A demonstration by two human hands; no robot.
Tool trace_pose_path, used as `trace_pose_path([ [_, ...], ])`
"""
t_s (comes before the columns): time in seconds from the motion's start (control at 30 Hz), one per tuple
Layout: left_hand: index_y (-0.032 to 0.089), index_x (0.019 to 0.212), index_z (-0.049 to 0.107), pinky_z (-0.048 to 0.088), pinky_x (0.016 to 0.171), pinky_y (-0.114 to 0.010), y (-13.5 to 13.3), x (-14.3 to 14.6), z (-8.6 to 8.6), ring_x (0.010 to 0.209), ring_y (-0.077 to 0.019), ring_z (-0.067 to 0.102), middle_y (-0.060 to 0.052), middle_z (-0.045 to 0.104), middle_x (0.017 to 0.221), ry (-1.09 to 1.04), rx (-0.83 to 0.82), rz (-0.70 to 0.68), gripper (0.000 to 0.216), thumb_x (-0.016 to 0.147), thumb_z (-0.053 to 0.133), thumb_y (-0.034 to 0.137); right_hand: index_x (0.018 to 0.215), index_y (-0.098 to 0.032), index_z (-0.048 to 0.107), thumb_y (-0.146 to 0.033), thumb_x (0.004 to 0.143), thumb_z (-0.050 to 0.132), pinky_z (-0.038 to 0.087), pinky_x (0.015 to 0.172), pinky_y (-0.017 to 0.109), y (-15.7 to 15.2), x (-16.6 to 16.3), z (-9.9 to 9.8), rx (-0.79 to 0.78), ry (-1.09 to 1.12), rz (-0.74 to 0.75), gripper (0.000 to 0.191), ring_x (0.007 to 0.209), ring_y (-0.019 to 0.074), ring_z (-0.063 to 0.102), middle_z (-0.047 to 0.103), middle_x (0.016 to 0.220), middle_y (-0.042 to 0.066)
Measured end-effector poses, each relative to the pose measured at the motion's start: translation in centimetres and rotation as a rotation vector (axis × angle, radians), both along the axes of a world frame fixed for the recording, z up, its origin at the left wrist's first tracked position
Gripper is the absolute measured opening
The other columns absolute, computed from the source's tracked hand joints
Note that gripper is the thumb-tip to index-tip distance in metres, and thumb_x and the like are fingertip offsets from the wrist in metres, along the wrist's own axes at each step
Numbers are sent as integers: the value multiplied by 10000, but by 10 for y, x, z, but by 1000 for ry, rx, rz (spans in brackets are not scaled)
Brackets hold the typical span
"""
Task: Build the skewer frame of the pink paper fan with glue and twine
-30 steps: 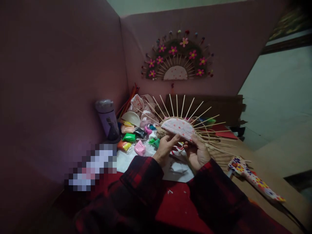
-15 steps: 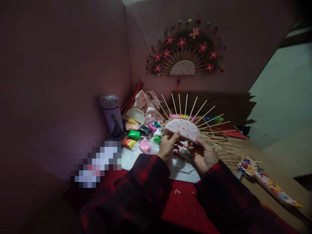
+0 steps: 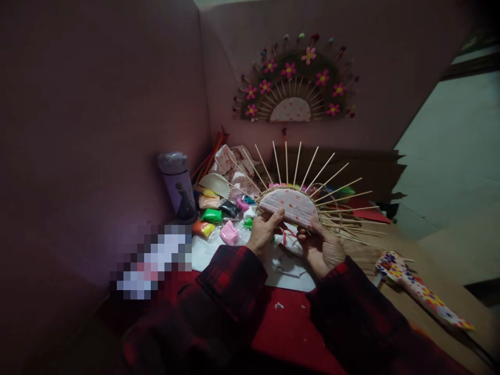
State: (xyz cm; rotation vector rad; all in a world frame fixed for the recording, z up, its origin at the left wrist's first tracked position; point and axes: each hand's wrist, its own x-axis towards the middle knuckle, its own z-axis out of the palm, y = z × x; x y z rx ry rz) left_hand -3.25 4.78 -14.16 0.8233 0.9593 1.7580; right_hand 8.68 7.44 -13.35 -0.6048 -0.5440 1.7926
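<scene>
We are grasping the dotted half-disc [image 3: 288,204] in left hand [image 3: 261,234] and right hand [image 3: 323,249]; sticks [image 3: 286,161] are already radiating but standing undecorated, unlike the flowered wall fan [image 3: 297,67].

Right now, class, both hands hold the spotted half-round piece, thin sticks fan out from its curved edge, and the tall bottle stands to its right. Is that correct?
Not quite: the tall bottle stands to the left of the spotted half-round piece, as the head view shows. Left hand and right hand do hold it, and thin sticks fan out.
</scene>
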Motion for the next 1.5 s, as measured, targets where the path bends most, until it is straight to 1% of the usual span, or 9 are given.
trace_pose_path([
  [0.13, 122, 683, 599, 354, 490, -210, -2, 1, 2, 531, -90, 531, 1, 559, 578, -4, 5, -5, 363, 618, 717, 459, 739, -157, 579, -128, 579, 725, 421, 378, 157, -1, 0, 1, 2, 22, -9, 218, 480, 71, 505, 624, 657, -13],
  [0.3, 122, 728, 605, 358, 483, -204, -2, 0, 3, 547, -92, 550, -13, 583, 649, -17, -1, -25, 369, 613, 723, 452, 764, -153, 580, -129, 558, 736, 429, 390, 160, 0, 1, -1, 30, 28, 3, 259, 486, 75, 509, 612, 648, -13],
  [0.5, 116, 715, 599, 360, 477, -218, 1, -4, 2, 512, -104, 545, -25, 586, 592, 4, -15, 47, 360, 655, 691, 459, 755, -156, 586, -141, 571, 731, 420, 386, 164, 1, 0, -3, 36, 22, -2, 235, 488, 77, 503, 623, 665, -2],
  [0.7, 111, 711, 613, 385, 522, -236, 2, -5, 1, 520, -109, 556, -22, 603, 592, -45, 37, 11, 343, 633, 721, 427, 734, -145, 601, -161, 560, 742, 416, 395, 161, 2, 1, -3, 52, 21, -10, 225, 492, 68, 493, 622, 669, -2],
  [0.83, 107, 717, 619, 393, 539, -240, 0, -4, 3, 535, -111, 562, -26, 609, 608, -75, 52, 1, 316, 639, 727, 394, 774, -146, 623, -161, 537, 752, 410, 393, 160, 2, 1, -1, 45, 22, -21, 270, 488, 68, 488, 614, 640, -15],
  [0.93, 107, 718, 621, 396, 545, -241, -1, -3, 4, 544, -111, 563, -28, 612, 619, -75, 64, -13, 303, 648, 723, 383, 761, -152, 622, -157, 527, 757, 412, 398, 166, 2, 1, -1, 69, 30, -29, 270, 494, 69, 492, 611, 646, -18],
  [1.13, 117, 713, 618, 396, 530, -237, -1, -3, 3, 543, -114, 566, -21, 608, 613, -63, 54, -3, 323, 629, 733, 408, 742, -149, 615, -182, 552, 751, 397, 397, 169, 1, 0, 0, 50, 28, -33, 236, 491, 69, 490, 617, 651, -12],
  [1.33, 122, 706, 618, 413, 526, -244, 4, -8, 0, 505, -116, 566, -22, 611, 575, -50, 22, 71, 367, 615, 727, 460, 715, -147, 612, -169, 551, 746, 396, 392, 162, 1, 0, 1, 24, 8, -43, 212, 481, 66, 490, 614, 625, -14],
  [1.5, 125, 719, 624, 430, 543, -251, 5, -9, 1, 512, -125, 582, -26, 624, 595, -103, 6, 50, 393, 563, 756, 460, 713, -159, 602, -208, 596, 737, 404, 387, 166, 2, 1, -2, 56, -2, -43, 186, 480, 65, 491, 599, 621, -24],
])
